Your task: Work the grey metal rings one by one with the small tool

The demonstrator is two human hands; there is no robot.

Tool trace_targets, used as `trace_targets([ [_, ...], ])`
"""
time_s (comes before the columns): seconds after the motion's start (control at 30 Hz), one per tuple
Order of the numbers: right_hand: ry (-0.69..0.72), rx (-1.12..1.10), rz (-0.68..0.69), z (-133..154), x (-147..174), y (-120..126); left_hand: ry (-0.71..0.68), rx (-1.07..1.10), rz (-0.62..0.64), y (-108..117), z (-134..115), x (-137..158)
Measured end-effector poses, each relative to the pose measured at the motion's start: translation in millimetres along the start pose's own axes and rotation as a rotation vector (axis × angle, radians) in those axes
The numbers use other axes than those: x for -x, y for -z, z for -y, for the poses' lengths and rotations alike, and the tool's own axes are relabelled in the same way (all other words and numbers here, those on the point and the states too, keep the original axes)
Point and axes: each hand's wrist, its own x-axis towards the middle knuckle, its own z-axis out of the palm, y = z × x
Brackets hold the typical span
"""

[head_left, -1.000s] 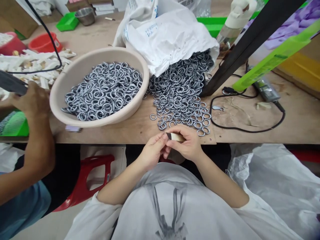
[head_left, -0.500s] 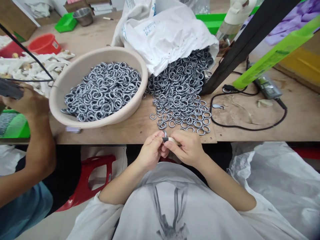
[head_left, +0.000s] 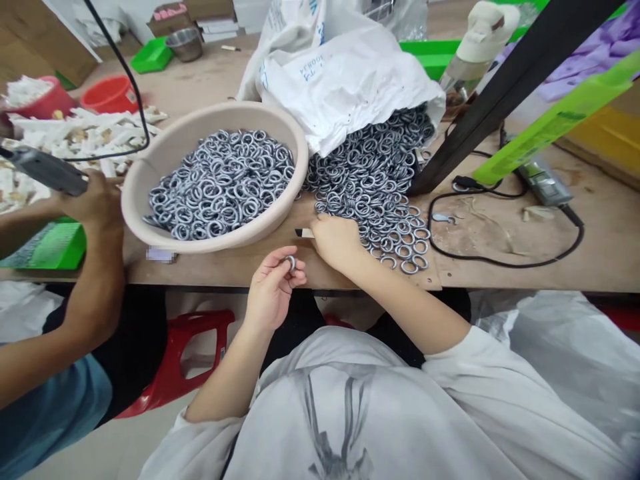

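Observation:
Between the thumb and fingers of my left hand (head_left: 273,287) is one grey ring (head_left: 291,263), held just over the table's front edge. My right hand (head_left: 337,241) is closed around a small knife-like tool (head_left: 303,233). Its dark slanted tip and a pale part stick out to the left. That hand is at the near left side of a loose pile of grey rings (head_left: 375,180), and whether its hidden fingertips touch a ring I cannot tell. The pile spills from a white sack (head_left: 350,73). To the left, a beige basin (head_left: 133,207) holds many more such rings.
A co-worker's hand (head_left: 97,200) at the left holds a grey device (head_left: 47,170). A dark post (head_left: 465,110) and a black cable (head_left: 480,262) are on the right. White pieces (head_left: 95,133) lie behind the basin. A red stool (head_left: 175,360) stands below.
My hands have moved apart. The left has drawn left with the ring, while the right has gone forward to the pile with the tool. The view has shifted slightly.

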Motion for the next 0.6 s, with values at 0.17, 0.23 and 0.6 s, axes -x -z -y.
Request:
trace_targets([
  [0.17, -0.048, -0.436, -0.069, -6.7, 13.1, -0.9, 0.018, 0.024, -0.058, -0.6, 6.7, -4.4],
  [0.23, -0.03, -0.876, -0.068, -6.1, 30.6, -1.3, -0.03, -0.012, -0.024, -9.3, 14.8, -5.4],
  [0.6, -0.121, -1.289, -0.31, -11.4, 81.8, -5.2, 0.047, -0.061, 0.226, -38.6, 30.8, 4.4],
])
